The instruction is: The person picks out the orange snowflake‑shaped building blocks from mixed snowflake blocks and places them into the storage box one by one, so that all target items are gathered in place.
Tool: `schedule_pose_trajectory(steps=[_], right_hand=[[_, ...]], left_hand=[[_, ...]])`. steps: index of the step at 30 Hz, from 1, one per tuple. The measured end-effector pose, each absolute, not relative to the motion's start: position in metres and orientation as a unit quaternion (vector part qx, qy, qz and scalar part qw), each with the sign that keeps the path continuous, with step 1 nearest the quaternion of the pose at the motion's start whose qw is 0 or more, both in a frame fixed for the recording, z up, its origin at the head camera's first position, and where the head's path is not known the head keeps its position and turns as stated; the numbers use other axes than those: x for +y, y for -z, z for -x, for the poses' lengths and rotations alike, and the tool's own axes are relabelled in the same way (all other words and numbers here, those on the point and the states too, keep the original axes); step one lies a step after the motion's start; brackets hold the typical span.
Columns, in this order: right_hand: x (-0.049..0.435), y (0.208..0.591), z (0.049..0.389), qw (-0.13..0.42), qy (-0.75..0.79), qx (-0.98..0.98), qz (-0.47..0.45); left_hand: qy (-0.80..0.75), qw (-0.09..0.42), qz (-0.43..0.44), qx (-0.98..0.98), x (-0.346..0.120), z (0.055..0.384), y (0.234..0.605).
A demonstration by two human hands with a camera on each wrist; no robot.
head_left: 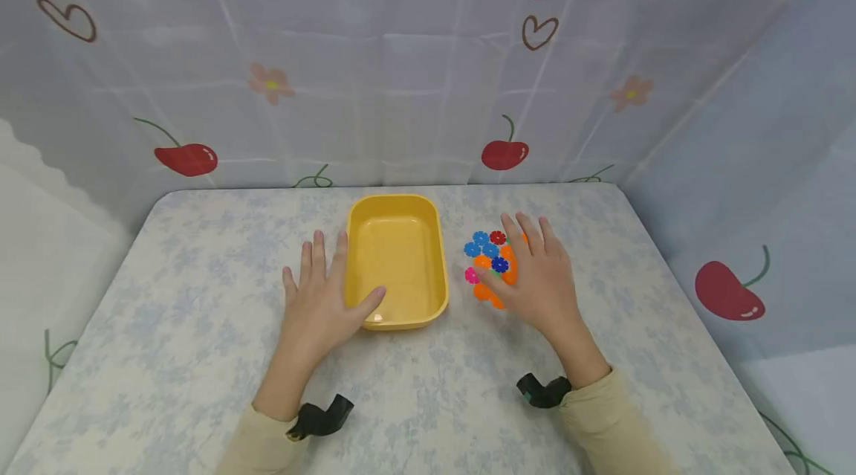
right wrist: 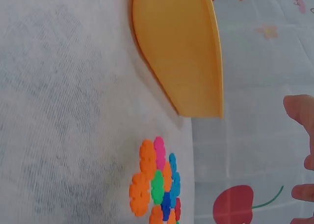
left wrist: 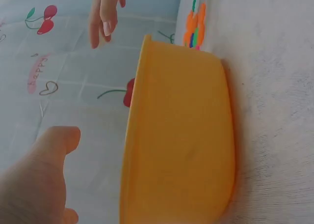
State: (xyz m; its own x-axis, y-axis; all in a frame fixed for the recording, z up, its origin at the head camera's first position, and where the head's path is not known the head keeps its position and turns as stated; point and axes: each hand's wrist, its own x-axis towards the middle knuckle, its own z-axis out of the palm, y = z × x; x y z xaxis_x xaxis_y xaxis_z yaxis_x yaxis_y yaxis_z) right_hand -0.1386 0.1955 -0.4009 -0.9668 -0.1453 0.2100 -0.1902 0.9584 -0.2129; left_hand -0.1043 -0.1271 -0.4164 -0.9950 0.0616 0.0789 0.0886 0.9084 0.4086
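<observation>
A yellow plastic tray (head_left: 397, 322) stands on the table, with nothing in its basin. My left hand (head_left: 324, 311), fingers spread and straight, hovers at the tray's left side, its thumb overlapping the near left corner in the head view. To the right of the tray lies a cluster of flower-shaped plastic pieces (head_left: 490, 250) in orange, blue, red, pink and green. Over that cluster is my right hand (head_left: 538, 282), fingers extended and holding nothing, hiding part of the pieces. The right wrist view shows the pieces (right wrist: 140, 194) lying flat below the fingers (right wrist: 300, 111).
A pale blue-and-white patterned table (head_left: 200, 274) carries everything. Behind it hangs a white curtain (head_left: 401, 88) printed with cherries, hearts and flowers, and more cloth closes off both sides. Black wrist devices (head_left: 322, 417) sit at both sleeve cuffs.
</observation>
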Motion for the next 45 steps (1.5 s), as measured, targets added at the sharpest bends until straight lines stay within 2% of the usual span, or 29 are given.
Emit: schedule_pose_trajectory(steps=[9,12,23,27,34,37,45], right_hand=[[0.231,0.410,0.154,0.113,-0.151,-0.977,-0.100],[0.242,0.415,0.160,0.104,-0.165,-0.976,-0.097],[0.269,0.432,0.193,0.016,-0.159,-0.985,-0.061],[0.275,0.438,0.206,-0.019,-0.164,-0.985,-0.042],[0.282,0.448,0.230,-0.058,-0.168,-0.984,-0.024],[0.286,0.452,0.237,-0.076,-0.173,-0.982,-0.024],[0.289,0.455,0.247,-0.092,-0.179,-0.978,-0.056]], left_hand=[[0.287,-0.008,0.047,-0.957,-0.133,0.103,0.437],[0.335,-0.025,0.042,-0.941,-0.133,0.103,0.445],[0.494,-0.034,0.068,-0.866,-0.133,0.102,0.474],[0.524,-0.021,0.070,-0.848,-0.131,0.101,0.481],[0.600,-0.031,0.077,-0.795,-0.128,0.101,0.483],[0.603,-0.027,0.079,-0.793,-0.130,0.104,0.496],[0.624,-0.036,0.074,-0.777,-0.131,0.106,0.502]])
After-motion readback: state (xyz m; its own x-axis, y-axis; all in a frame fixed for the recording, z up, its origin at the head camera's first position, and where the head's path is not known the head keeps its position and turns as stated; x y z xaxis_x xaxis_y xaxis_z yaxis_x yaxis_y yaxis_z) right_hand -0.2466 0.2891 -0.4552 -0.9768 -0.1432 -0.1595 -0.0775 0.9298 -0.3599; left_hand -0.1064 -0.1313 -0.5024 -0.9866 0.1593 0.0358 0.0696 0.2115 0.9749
